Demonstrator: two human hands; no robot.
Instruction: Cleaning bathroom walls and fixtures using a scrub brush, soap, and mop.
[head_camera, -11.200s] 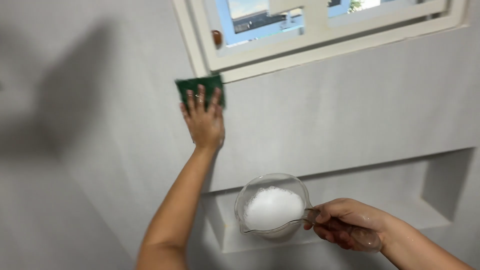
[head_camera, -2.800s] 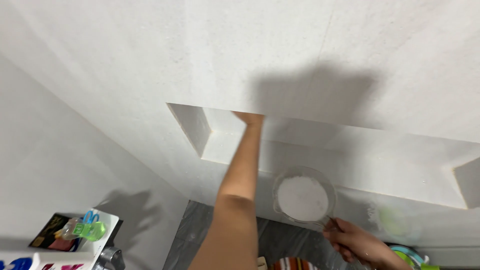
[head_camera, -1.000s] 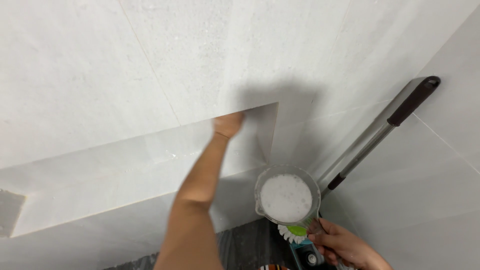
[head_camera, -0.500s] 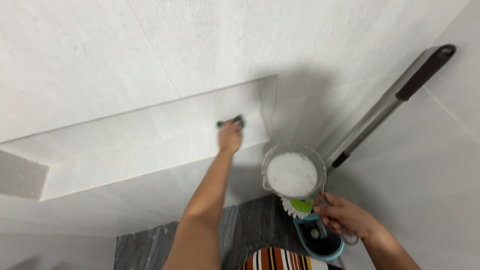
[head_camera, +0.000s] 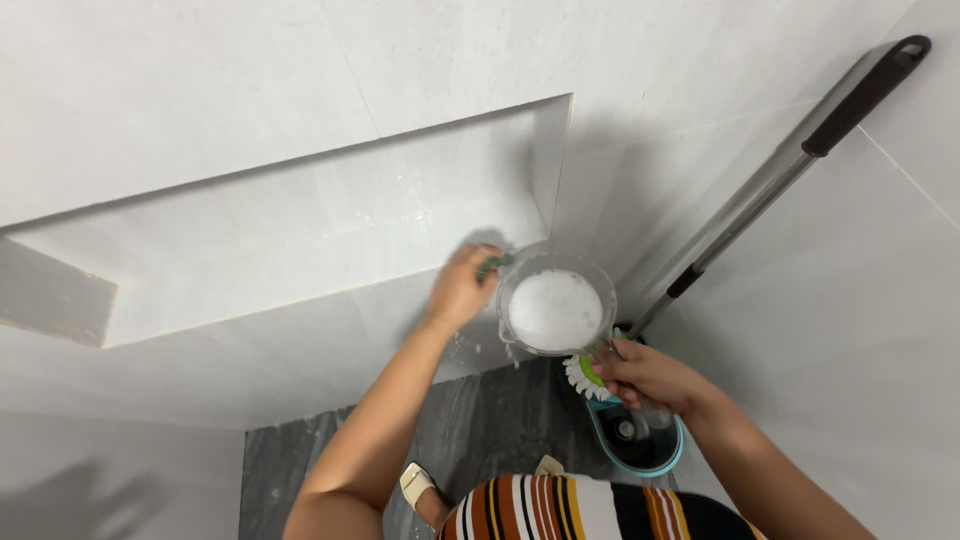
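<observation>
Sponge (head_camera: 492, 265) had come off the ledge (head_camera: 300, 290); my left hand (head_camera: 460, 288) gripped it beside the foam jug (head_camera: 556, 305), my right hand (head_camera: 640, 378) clutching its handle.

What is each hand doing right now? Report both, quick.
Left hand: closed on a green scouring pad against the wall niche's lower edge.
Right hand: closed on the handle of a clear jug of foam.

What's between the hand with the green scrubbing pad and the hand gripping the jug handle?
In the head view, the clear jug of white foam sits between the left hand and right hand.
</observation>
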